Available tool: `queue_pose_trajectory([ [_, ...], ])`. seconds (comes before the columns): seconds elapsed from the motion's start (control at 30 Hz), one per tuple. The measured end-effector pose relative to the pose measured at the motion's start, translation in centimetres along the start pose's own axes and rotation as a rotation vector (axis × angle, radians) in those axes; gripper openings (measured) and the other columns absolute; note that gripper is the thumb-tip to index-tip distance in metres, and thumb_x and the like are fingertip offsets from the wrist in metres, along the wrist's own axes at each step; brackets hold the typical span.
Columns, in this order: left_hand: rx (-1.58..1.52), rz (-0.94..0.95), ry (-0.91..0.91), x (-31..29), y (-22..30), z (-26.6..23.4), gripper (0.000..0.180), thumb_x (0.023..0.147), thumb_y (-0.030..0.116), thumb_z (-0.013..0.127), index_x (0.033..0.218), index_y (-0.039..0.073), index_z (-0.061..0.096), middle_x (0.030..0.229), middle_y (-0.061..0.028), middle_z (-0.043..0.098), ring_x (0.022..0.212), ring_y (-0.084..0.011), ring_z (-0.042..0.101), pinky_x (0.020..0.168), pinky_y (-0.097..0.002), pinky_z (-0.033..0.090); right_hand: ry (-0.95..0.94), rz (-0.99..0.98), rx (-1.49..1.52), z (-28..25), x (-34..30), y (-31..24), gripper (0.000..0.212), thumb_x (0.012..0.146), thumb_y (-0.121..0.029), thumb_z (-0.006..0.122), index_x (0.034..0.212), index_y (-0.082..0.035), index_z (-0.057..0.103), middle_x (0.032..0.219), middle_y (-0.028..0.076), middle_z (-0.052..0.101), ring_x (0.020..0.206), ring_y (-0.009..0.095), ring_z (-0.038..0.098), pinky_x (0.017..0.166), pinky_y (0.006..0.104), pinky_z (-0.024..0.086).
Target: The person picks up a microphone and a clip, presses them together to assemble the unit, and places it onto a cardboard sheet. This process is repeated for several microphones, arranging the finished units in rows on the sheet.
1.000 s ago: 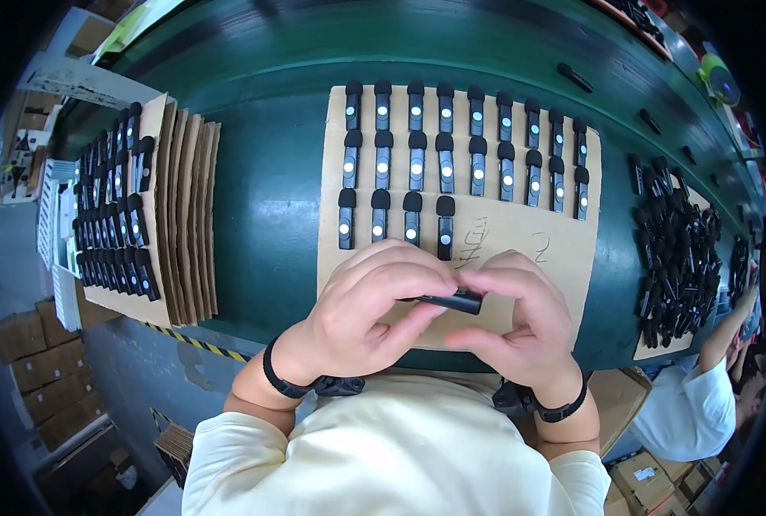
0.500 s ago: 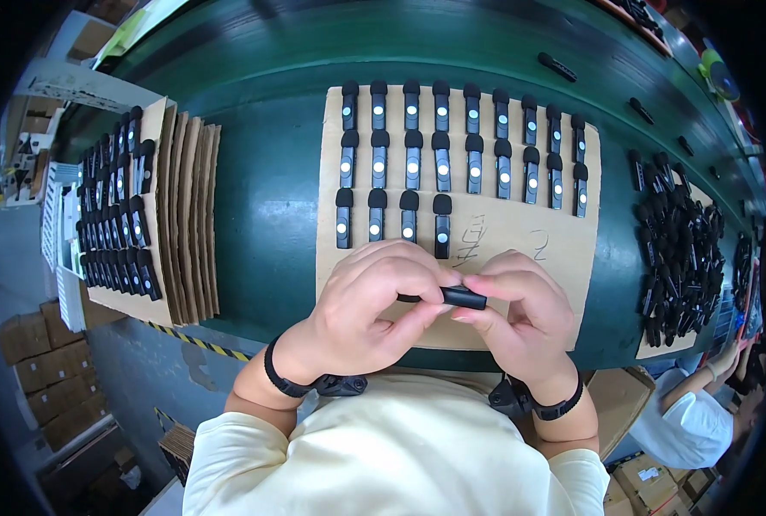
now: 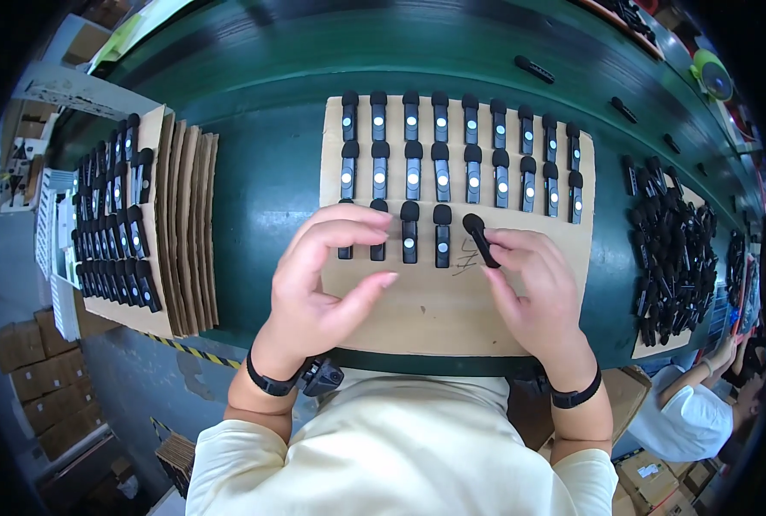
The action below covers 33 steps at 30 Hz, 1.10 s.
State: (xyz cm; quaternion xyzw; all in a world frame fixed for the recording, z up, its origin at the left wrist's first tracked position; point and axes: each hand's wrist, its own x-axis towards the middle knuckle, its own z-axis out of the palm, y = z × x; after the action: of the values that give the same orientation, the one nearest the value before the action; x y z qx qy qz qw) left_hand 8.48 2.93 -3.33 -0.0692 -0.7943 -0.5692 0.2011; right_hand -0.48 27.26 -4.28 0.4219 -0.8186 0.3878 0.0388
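A cardboard sheet (image 3: 439, 314) lies on the green table in front of me, carrying rows of small black devices (image 3: 441, 129) with white dots. My right hand (image 3: 538, 297) pinches one black device (image 3: 480, 238) and holds it tilted at the right end of the third row. My left hand (image 3: 327, 279) hovers over the left of that row with fingers curled apart and nothing in it. It partly covers two devices there.
A stack of cardboard sheets (image 3: 185, 228) with more black devices (image 3: 112, 215) sits at the left. A heap of loose black devices (image 3: 671, 245) lies on cardboard at the right. Another person's arm (image 3: 697, 408) shows at the lower right. Cartons stand on the floor.
Both hands held one black device together over the sheet's near part. Now the left hand has let go and the right hand has carried the device up to the third row.
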Motion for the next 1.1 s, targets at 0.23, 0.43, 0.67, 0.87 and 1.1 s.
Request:
queue_pose_trajectory([
  [0.23, 0.083, 0.014, 0.085, 0.2, -0.4, -1.5, 0.029, 0.072, -0.006, 0.075, 0.098, 0.000, 0.063, 0.111, -0.0174, 0.065, 0.104, -0.0281, 0.064, 0.090, -0.0360, 0.050, -0.166, -0.094, -0.250, 1.1, -0.6, -0.2, 0.028, 0.071, 0.001, 0.075, 0.095, -0.003, 0.061, 0.108, 0.012, 0.063, 0.097, 0.032, 0.062, 0.081, 0.0398, 0.052],
  [0.43, 0.109, 0.051, 0.065, 0.9, 0.1, -2.0, 0.026, 0.072, -0.006, 0.074, 0.096, 0.000, 0.064, 0.111, -0.0175, 0.065, 0.102, -0.0276, 0.065, 0.088, -0.0356, 0.051, -0.160, -0.075, -0.317, 1.7, -0.5, 0.5, 0.026, 0.073, -0.002, 0.073, 0.097, -0.005, 0.062, 0.110, 0.010, 0.062, 0.098, 0.030, 0.062, 0.082, 0.0398, 0.052],
  [0.67, 0.130, 0.132, 0.014, 3.6, 2.5, -1.9, 0.022, 0.073, -0.005, 0.074, 0.092, -0.001, 0.065, 0.108, -0.0168, 0.066, 0.097, -0.0273, 0.066, 0.086, -0.0351, 0.052, -0.168, -0.029, -0.280, -0.2, -0.1, -0.2, 0.029, 0.074, -0.002, 0.072, 0.101, -0.005, 0.062, 0.115, 0.011, 0.061, 0.099, 0.030, 0.062, 0.083, 0.0389, 0.052],
  [0.87, 0.188, 0.272, -0.065, 8.8, 4.2, -2.0, 0.015, 0.076, -0.003, 0.072, 0.090, -0.001, 0.067, 0.099, -0.0134, 0.069, 0.092, -0.0230, 0.066, 0.082, -0.0326, 0.053, -0.139, 0.083, -0.218, -5.5, -0.6, 0.9, 0.028, 0.075, 0.002, 0.070, 0.101, -0.003, 0.061, 0.118, 0.014, 0.059, 0.101, 0.031, 0.062, 0.085, 0.0394, 0.052],
  [1.1, 0.295, 0.141, -0.110, 15.2, -0.4, -2.5, 0.011, 0.085, 0.007, 0.070, 0.093, -0.001, 0.067, 0.089, -0.0064, 0.070, 0.080, -0.0127, 0.065, 0.076, -0.0281, 0.053, -0.084, 0.122, -0.316, -10.5, -0.4, 3.6, 0.029, 0.077, 0.006, 0.068, 0.104, 0.001, 0.059, 0.121, 0.016, 0.058, 0.107, 0.033, 0.060, 0.091, 0.0371, 0.049],
])
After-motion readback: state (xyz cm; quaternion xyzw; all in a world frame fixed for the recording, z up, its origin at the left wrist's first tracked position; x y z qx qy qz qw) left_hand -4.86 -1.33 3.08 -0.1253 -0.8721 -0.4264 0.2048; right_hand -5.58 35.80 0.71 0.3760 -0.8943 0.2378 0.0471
